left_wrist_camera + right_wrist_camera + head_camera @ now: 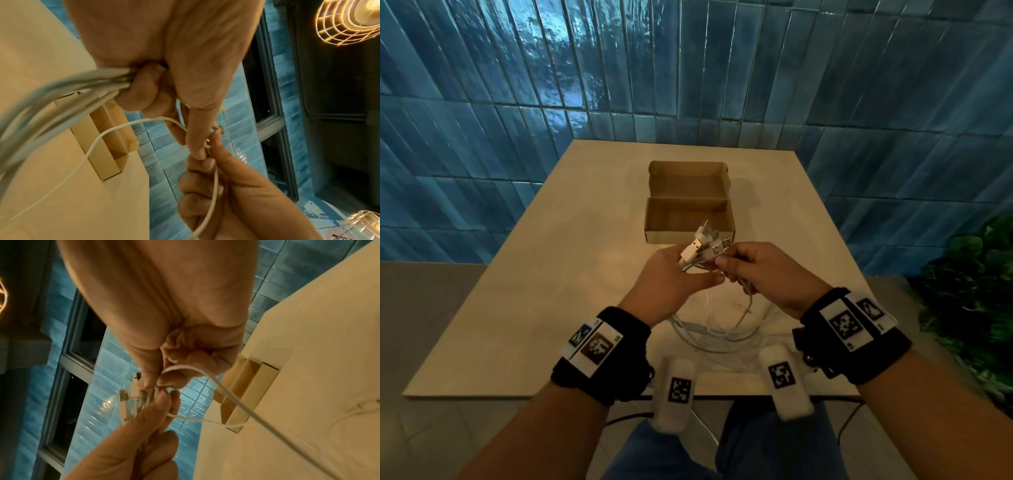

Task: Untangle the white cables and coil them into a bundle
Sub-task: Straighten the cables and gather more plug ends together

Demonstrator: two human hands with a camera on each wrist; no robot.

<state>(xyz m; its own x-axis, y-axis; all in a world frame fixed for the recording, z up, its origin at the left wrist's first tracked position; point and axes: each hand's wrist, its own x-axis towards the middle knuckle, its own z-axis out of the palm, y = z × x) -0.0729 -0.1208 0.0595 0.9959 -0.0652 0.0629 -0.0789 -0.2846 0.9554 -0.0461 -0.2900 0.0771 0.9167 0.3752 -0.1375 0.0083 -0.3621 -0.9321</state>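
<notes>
Now, the table (558, 274) fills the middle of the head view under the blue tiled wall (551, 85); the open cardboard box (688, 219) sits at its centre, just above the hands, and looks empty. Below the box, the white cables (709, 329) hang in loose loops from the hands down to the tabletop at lower centre; their upper ends are gathered between both hands. The left hand (671, 277) has its fingers curled round the whole gathered bunch, with the thumb stretched toward the other hand; the left wrist view shows several strands squeezed in that fist. The right hand (760, 270) pinches one thin strand and the plug ends; its fingers are curled, not spread. The USB plugs (705, 245) fan out above the knuckles, just in front of the box's near wall.

To do this step well, I'd judge the left fist should stay the anchor, while the right draws its single strand round to match the hanging loops; keep the plugs level and together, keep the loops even, and avoid tugging, since a hard pull could tighten any crossing lower down; whether the loops are fully untangled, I cannot tell.
</notes>
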